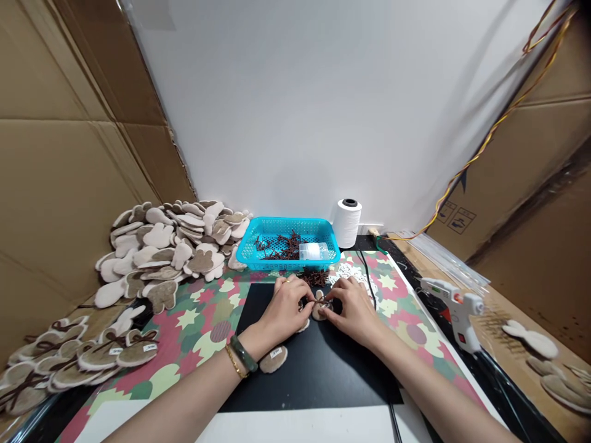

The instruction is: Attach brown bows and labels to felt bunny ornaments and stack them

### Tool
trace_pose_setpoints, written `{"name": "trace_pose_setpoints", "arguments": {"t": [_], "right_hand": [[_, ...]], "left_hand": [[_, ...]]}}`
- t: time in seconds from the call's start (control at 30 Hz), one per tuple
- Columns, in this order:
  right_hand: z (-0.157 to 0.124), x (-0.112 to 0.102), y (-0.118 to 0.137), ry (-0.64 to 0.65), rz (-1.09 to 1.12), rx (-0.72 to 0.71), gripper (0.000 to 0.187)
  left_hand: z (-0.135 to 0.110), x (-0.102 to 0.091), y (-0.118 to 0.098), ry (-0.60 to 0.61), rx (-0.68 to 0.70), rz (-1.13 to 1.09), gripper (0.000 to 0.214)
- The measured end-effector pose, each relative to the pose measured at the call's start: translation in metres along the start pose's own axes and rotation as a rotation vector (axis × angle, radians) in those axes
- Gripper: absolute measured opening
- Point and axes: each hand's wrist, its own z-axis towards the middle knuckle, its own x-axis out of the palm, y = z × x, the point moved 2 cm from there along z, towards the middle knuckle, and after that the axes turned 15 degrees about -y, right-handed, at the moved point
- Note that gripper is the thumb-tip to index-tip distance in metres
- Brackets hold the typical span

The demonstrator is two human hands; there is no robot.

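Over the black mat (314, 381), my left hand (289, 304) pinches one side of a small brown bow (322, 301), which looks like thin cord or ribbon. On the other side, my right hand (353, 311) closes its fingertips on the same bow. Just beneath the bow lies a small beige plush rabbit-shaped piece (317, 314), partly covered by my fingers. Close to my left wrist, a tan plush piece (273, 360) with a white label rests on the mat, its upper part hidden under the hand.
A turquoise basket (286, 266) holds brown bows and a clear container. White thread spool (348, 224) stands beside it. Plush pieces (161, 246) are heaped at left, bow-tied ones (96, 354) nearer. White labels (353, 274) lie behind my right hand; a glue gun (457, 307) sits right.
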Motion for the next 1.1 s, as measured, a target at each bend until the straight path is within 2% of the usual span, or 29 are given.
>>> {"name": "trace_pose_setpoints", "arguments": {"t": [0.1, 0.2, 0.27, 0.33, 0.4, 0.47, 0.53, 0.6, 0.77, 0.9, 0.97, 1.1], "right_hand": [[0.000, 0.005, 0.000, 0.025, 0.064, 0.044, 0.008], [0.003, 0.007, -0.006, 0.016, 0.252, 0.198, 0.011], [0.005, 0.007, -0.009, 0.005, 0.453, 0.314, 0.011], [0.009, 0.006, -0.011, -0.010, 0.678, 0.373, 0.014], [0.011, 0.004, -0.009, -0.033, 0.862, 0.392, 0.022], [0.012, 0.003, -0.006, -0.054, 0.970, 0.414, 0.028], [0.011, 0.002, -0.003, -0.064, 1.032, 0.430, 0.031], [0.010, 0.003, 0.001, -0.071, 1.086, 0.434, 0.034], [0.008, 0.004, 0.008, -0.109, 1.124, 0.430, 0.036], [0.006, 0.004, 0.010, -0.130, 1.097, 0.396, 0.033], [0.005, 0.004, 0.011, -0.143, 1.101, 0.394, 0.032], [0.003, 0.008, 0.013, -0.140, 1.132, 0.421, 0.035]], "left_hand": [[0.000, -0.002, -0.004, -0.022, 0.026, -0.022, 0.011], [0.005, -0.009, -0.006, -0.099, -0.042, -0.131, 0.007], [0.012, -0.016, -0.006, -0.172, -0.181, -0.282, 0.007], [0.017, -0.022, -0.005, -0.200, -0.386, -0.485, 0.024], [0.019, -0.025, -0.007, -0.139, -0.569, -0.680, 0.040], [0.017, -0.026, -0.012, -0.021, -0.662, -0.801, 0.050], [0.011, -0.024, -0.019, 0.065, -0.686, -0.845, 0.048], [0.006, -0.021, -0.026, 0.071, -0.696, -0.862, 0.042], [-0.002, -0.012, -0.033, -0.059, -0.687, -0.914, 0.037], [-0.003, -0.012, -0.034, -0.156, -0.661, -0.899, 0.038], [-0.003, -0.016, -0.035, -0.133, -0.669, -0.916, 0.041], [-0.006, -0.020, -0.039, 0.012, -0.708, -1.004, 0.048]]}}
